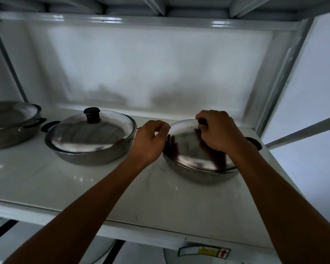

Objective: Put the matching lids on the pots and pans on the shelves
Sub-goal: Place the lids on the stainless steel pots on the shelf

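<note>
Three steel pans stand on the white shelf (84,187). On the right pan (196,176) lies a shiny domed lid (187,147). My right hand (217,130) is closed around that lid's black knob, which is mostly hidden by the fingers. My left hand (151,140) rests at the lid's left edge with fingers curled; whether it grips the pan's side handle I cannot tell. The middle pan (88,155) carries a lid (91,134) with a black knob. The left pan (10,138) is also covered by a lid (11,113).
A shelf board runs close overhead (160,20). A white metal upright (280,82) and a diagonal brace (303,132) bound the right side. Bare shelf surface lies in front of the pans. Below the shelf a white object (103,250) and a label (204,251) show.
</note>
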Motion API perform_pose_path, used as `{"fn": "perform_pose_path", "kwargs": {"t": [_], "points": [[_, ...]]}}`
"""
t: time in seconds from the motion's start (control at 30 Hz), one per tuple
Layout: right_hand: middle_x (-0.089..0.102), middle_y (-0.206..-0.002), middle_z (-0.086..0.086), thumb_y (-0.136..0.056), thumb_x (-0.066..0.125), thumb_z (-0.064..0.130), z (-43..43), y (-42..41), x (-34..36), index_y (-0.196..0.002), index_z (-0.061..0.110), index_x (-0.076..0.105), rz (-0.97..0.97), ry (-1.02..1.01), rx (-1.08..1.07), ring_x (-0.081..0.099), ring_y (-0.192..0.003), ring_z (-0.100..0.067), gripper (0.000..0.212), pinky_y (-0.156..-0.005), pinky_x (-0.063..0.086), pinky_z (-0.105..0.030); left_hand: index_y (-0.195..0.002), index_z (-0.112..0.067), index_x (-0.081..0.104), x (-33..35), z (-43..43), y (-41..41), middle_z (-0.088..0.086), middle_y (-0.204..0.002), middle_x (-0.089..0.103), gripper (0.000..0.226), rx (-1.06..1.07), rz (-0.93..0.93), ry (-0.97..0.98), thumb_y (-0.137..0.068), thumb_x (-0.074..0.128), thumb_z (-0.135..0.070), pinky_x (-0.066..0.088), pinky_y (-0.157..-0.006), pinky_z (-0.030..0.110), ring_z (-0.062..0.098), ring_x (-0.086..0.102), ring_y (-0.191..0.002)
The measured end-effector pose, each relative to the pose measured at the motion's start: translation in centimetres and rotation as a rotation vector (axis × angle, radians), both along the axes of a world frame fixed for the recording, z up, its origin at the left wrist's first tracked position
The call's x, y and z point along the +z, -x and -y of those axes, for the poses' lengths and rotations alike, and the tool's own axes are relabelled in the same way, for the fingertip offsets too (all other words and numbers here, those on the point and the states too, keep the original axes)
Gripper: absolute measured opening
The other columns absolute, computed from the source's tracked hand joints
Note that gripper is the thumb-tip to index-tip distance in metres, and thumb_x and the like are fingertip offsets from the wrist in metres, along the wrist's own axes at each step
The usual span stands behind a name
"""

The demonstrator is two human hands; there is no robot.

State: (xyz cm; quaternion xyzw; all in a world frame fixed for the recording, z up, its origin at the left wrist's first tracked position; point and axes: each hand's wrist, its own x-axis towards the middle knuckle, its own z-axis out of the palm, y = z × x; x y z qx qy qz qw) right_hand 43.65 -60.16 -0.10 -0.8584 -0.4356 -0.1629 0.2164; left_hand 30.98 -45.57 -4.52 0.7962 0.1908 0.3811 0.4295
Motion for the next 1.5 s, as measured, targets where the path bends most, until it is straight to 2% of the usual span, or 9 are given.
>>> {"fn": "perform_pose_path", "kwargs": {"t": [0.3,0.6,0.73,0.9,1.03,1.13,1.23,1.37,1.5], "points": [[0.069,-0.115,-0.006,-0.087,0.056,0.01,0.5,0.1,-0.7,-0.119,0.016,0.065,-0.029,-0.101,0.002,0.059,-0.11,-0.03,0.034,-0.093,0.047,-0.038,-0.097,-0.014,0.072,0.4,0.6,-0.3,-0.007,-0.097,0.065,0.023,-0.005,0.006,-0.008,-0.092,0.051,-0.023,0.048,-0.09,0.031,0.005,0.058,-0.09],[0.068,-0.117,-0.007,-0.09,0.053,0.012,0.1,0.4,-0.8,-0.123,0.015,0.062,0.019,-0.026,-0.005,0.059,-0.109,-0.031,0.034,-0.087,0.043,-0.035,-0.093,-0.014,0.071,-0.2,0.6,0.0,-0.006,-0.095,0.065,0.021,-0.007,-0.023,-0.023,-0.092,0.052,-0.022,0.047,-0.088,0.031,0.01,0.06,-0.093],[0.067,-0.122,-0.005,-0.093,0.051,0.015,0.3,0.6,-0.9,-0.127,0.017,0.059,-0.016,-0.034,-0.002,0.058,-0.113,-0.03,0.035,-0.092,0.043,-0.036,-0.091,-0.015,0.071,-0.2,0.7,0.2,-0.008,-0.092,0.064,0.02,-0.012,-0.027,-0.05,-0.093,0.051,-0.022,0.045,-0.086,0.028,0.011,0.061,-0.093],[0.059,-0.135,0.003,-0.094,0.053,0.023,0.7,0.0,-0.8,-0.135,0.024,0.053,-0.173,-0.043,0.027,0.051,-0.127,-0.02,0.041,-0.105,0.039,-0.033,-0.094,-0.019,0.07,0.0,0.1,0.8,-0.005,-0.1,0.066,0.021,-0.029,-0.025,-0.013,-0.092,0.052,-0.028,0.05,-0.092,0.041,0.016,0.063,-0.096],[0.044,-0.148,-0.002,-0.095,0.053,0.033,1.0,0.7,-1.1,-0.143,0.023,0.042,-0.176,-0.036,-0.041,0.041,-0.136,-0.022,0.051,-0.109,0.031,-0.034,-0.096,-0.02,0.07,0.3,-0.5,1.7,-0.006,-0.106,0.067,0.02,-0.05,-0.012,-0.014,-0.092,0.053,-0.028,0.049,-0.093,0.034,0.008,0.061,-0.095],[0.041,-0.151,-0.005,-0.095,0.052,0.04,1.2,1.8,-0.8,-0.145,0.021,0.038,-0.158,-0.106,-0.133,0.038,-0.137,-0.024,0.056,-0.111,0.029,-0.036,-0.101,-0.02,0.069,0.0,-0.6,2.9,-0.005,-0.109,0.066,0.022,-0.095,-0.01,-0.045,-0.093,0.051,-0.03,0.047,-0.083,0.019,0.0,0.058,-0.083],[0.044,-0.148,-0.005,-0.095,0.051,0.04,1.6,3.8,-0.6,-0.142,0.02,0.042,-0.118,-0.191,-0.197,0.04,-0.136,-0.023,0.052,-0.11,0.03,-0.037,-0.103,-0.02,0.068,-0.7,-0.7,4.4,-0.006,-0.108,0.065,0.024,-0.147,0.048,-0.059,-0.093,0.05,-0.031,0.047,-0.085,0.021,0.003,0.058,-0.093],[0.058,-0.128,-0.009,-0.09,0.051,0.033,1.3,7.7,-1.6,-0.129,0.014,0.055,-0.031,-0.236,-0.195,0.049,-0.125,-0.029,0.043,-0.103,0.038,-0.038,-0.107,-0.017,0.066,-1.4,-1.3,6.9,-0.004,-0.107,0.064,0.025,-0.165,0.073,-0.202,-0.092,0.049,-0.027,0.039,-0.08,0.006,0.0,0.054,-0.093],[0.054,-0.134,-0.012,-0.084,0.05,0.037,0.1,12.1,-2.8,-0.129,0.013,0.054,-0.027,-0.163,-0.18,0.047,-0.127,-0.031,0.051,-0.104,0.041,-0.043,-0.116,-0.013,0.063,-1.7,-2.1,10.5,0.004,-0.121,0.064,0.03,-0.141,0.055,-0.359,-0.093,0.049,-0.026,0.04,-0.094,0.019,0.014,0.055,-0.113]]}}
